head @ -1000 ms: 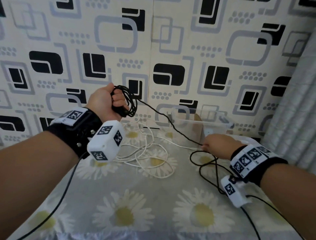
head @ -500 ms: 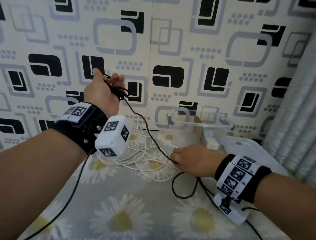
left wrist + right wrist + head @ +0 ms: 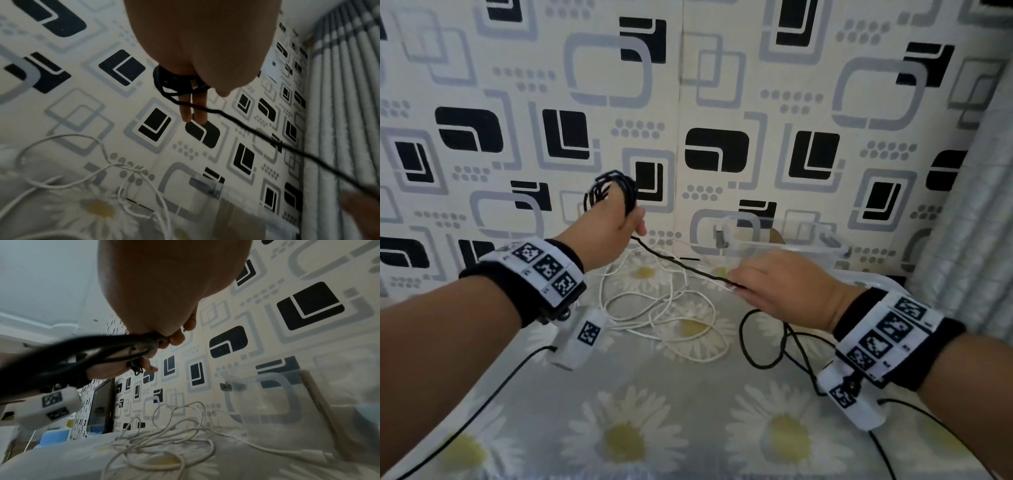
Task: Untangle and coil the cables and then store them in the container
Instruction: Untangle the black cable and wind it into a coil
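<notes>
A black cable [image 3: 681, 263] stretches taut between my two hands above the table. Several turns of it form a coil [image 3: 616, 186] wound round the fingers of my raised left hand [image 3: 609, 222]; in the left wrist view the coil [image 3: 174, 81] sits at the base of straight fingers [image 3: 186, 112], with the thumb against it. My right hand [image 3: 774, 284] pinches the cable lower down, in front of the clear container [image 3: 808, 246]; the pinch [image 3: 164, 340] shows in the right wrist view. The slack [image 3: 756, 342] loops on the table under my right wrist. A white cable [image 3: 671, 308] lies tangled between my hands.
The table wears a daisy-print cloth [image 3: 626, 438] and stands against a patterned wall. The container's lid [image 3: 873, 281] lies to its right, next to a grey curtain [image 3: 969, 222]. Thin black leads hang from both wrist cameras.
My left hand has turned over and dropped a little, laying the cable round its fingers. My right hand slid left along the cable, then lifted off the table, drawing the cable taut.
</notes>
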Tool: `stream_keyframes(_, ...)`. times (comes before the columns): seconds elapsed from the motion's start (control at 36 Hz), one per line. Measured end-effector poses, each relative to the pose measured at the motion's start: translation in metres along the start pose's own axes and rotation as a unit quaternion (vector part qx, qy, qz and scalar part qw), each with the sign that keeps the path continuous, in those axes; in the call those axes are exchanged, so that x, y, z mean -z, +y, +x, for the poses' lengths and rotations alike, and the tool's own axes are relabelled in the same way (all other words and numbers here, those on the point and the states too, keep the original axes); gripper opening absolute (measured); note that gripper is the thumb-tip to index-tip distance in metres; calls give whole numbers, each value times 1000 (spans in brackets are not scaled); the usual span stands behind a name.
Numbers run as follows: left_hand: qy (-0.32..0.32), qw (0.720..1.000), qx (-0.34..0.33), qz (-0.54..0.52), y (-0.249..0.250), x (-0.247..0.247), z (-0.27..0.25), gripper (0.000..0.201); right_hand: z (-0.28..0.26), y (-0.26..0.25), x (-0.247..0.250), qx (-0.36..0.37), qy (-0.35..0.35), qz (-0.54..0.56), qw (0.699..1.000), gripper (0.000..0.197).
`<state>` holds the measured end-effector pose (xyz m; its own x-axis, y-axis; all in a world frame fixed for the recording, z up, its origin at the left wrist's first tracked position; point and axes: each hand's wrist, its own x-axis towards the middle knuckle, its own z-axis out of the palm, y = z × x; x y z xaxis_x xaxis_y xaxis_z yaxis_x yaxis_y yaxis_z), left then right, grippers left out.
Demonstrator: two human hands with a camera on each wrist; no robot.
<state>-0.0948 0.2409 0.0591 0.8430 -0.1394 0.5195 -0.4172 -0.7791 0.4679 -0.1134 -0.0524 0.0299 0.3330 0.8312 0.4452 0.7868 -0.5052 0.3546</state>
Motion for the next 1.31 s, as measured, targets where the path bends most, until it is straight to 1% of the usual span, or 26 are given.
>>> stream_keyframes(0.08,-50,997,-6,59,-2,-3,-3,19,1,-2,6,8,19,-23,1000,25)
stream_keyframes(0.14,-84,993,-4,82,-1,-4,-6,22,2,-2,10,14,32,-42,999,25)
stream_keyframes(0.22,-139,985,5,104,1,-4,-12,28,2,6,17,-4,43,-55,998,25)
stream_keyframes(0.28,-168,979,-4,117,5,-4,-17,34,1,12,20,-21,48,-68,996,27)
stream_keyframes(0.36,-209,967,-10,144,11,-7,-23,41,1,17,25,-36,75,-93,992,29)
stream_keyframes(0.42,-234,960,-11,151,14,-11,-25,43,2,20,28,-38,89,-117,988,26)
stream_keyframes(0.5,-270,954,2,130,19,-13,-29,43,2,29,31,-49,92,-149,983,15)
stream_keyframes(0.58,-290,949,-12,123,28,-12,-33,41,-1,37,31,-79,86,-164,979,14)
stream_keyframes(0.64,-305,941,-15,148,36,-10,-34,43,-2,39,33,-93,89,-158,979,21)
stream_keyframes(0.72,-324,921,-28,214,48,-9,-37,46,-2,40,33,-102,102,-152,978,31)
stream_keyframes(0.78,-333,915,-39,226,55,-11,-39,48,-2,43,33,-113,103,-160,975,35)
stream_keyframes(0.83,-341,917,-42,203,58,-12,-42,45,-2,45,32,-133,92,-154,975,41)
stream_keyframes(0.86,-343,923,-36,171,58,-12,-43,43,-3,47,31,-145,83,-147,975,45)
stream_keyframes(0.92,-346,936,-11,59,54,-13,-46,45,-6,49,30,-176,76,-123,974,50)
stream_keyframes(0.94,-345,939,-4,-10,52,-12,-47,48,-8,49,28,-197,72,-109,972,50)
stream_keyframes(0.97,-342,937,-2,-74,51,-13,-47,51,-8,48,29,-226,63,-87,968,47)
stream_keyframes(1.0,-339,932,0,-131,51,-12,-48,53,-8,49,27,-271,45,-46,961,44)
stream_keyframes(1.03,-338,923,4,-181,52,-12,-47,53,-9,51,25,-322,27,25,946,44)
stream_keyframes(1.06,-339,914,13,-224,53,-11,-47,54,-10,52,25,-369,12,118,922,50)
stream_keyframes(1.08,-341,904,26,-256,55,-10,-46,56,-12,54,23,-395,18,216,893,59)
stream_keyframes(1.11,-341,898,39,-276,57,-8,-45,58,-14,57,21,-405,37,284,868,65)
stream_keyframes(1.14,-342,893,52,-288,57,-8,-44,60,-16,60,21,-409,55,310,857,63)
stream_keyframes(1.19,-344,889,73,-293,55,-7,-43,64,-15,62,24,-440,74,292,846,41)
stream_keyframes(1.22,-340,889,85,-294,53,-7,-43,61,-16,64,26,-452,81,267,848,33)
stream_keyframes(1.28,-325,891,113,-296,51,-8,-44,53,-16,66,30,-436,122,236,860,21)
stream_keyframes(1.31,-317,893,127,-293,49,-9,-43,51,-14,64,34,-425,147,237,861,15)
